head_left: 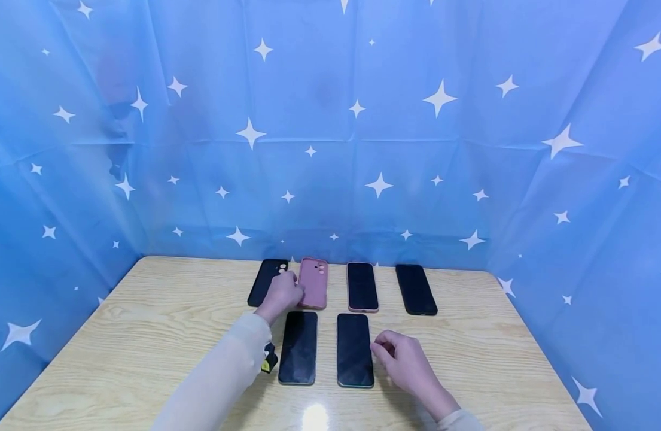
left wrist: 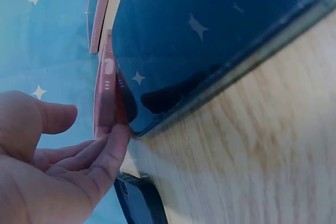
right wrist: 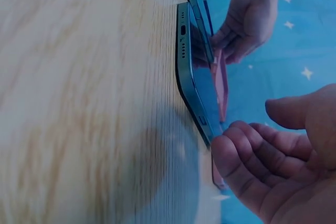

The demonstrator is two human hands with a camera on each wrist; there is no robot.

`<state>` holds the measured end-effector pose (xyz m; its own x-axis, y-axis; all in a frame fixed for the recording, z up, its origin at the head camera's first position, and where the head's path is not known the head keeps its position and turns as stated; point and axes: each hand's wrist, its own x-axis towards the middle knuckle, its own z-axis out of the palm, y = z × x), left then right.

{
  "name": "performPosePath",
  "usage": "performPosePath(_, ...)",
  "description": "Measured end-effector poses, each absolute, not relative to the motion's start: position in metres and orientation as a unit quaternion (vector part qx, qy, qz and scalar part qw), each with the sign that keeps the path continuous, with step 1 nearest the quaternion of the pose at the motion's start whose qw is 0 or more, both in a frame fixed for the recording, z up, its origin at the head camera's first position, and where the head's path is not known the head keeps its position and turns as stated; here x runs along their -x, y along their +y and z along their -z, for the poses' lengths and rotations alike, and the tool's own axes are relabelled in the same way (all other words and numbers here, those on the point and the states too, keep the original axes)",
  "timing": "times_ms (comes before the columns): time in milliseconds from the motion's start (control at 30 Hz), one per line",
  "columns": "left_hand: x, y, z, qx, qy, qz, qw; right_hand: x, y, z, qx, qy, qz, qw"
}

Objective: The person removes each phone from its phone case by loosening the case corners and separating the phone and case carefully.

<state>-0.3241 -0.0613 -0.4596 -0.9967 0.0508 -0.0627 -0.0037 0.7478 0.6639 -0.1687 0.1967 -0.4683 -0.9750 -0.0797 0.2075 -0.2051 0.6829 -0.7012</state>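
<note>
My left hand (head_left: 283, 293) reaches to the back row, its fingertips touching the near corner of an empty pink phone case (head_left: 315, 281). In the left wrist view the thumb stands apart from that case (left wrist: 105, 98). Left of it lies a black phone case (head_left: 262, 284), partly hidden by the hand. My right hand (head_left: 408, 362) is beside the right edge of a dark-screened phone (head_left: 355, 350), its fingers loosely curled and holding nothing. In the right wrist view the fingertips are close to this phone (right wrist: 191, 77); whether they touch it I cannot tell.
Another dark-screened phone (head_left: 298, 348) lies in the front row. Further back are a phone with a pink edge (head_left: 362, 287) and a black phone or case (head_left: 416, 290). A small black-and-yellow object (head_left: 269, 359) shows beside the left sleeve. A blue star-patterned curtain (head_left: 330, 179) borders the wooden table (head_left: 163, 317).
</note>
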Motion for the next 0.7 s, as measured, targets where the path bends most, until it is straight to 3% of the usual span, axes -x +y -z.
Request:
performPosePath(367, 0.32, -0.056, 0.454, -0.034, 0.931, -0.362, 0.024, 0.174, 0.204, 0.46, -0.062, -0.918, -0.383, 0.087)
performPosePath(700, 0.31, -0.031, 0.447, -0.134, 0.93, -0.34, -0.016, 0.188, 0.215, 0.459, -0.094, -0.906, -0.377, 0.166)
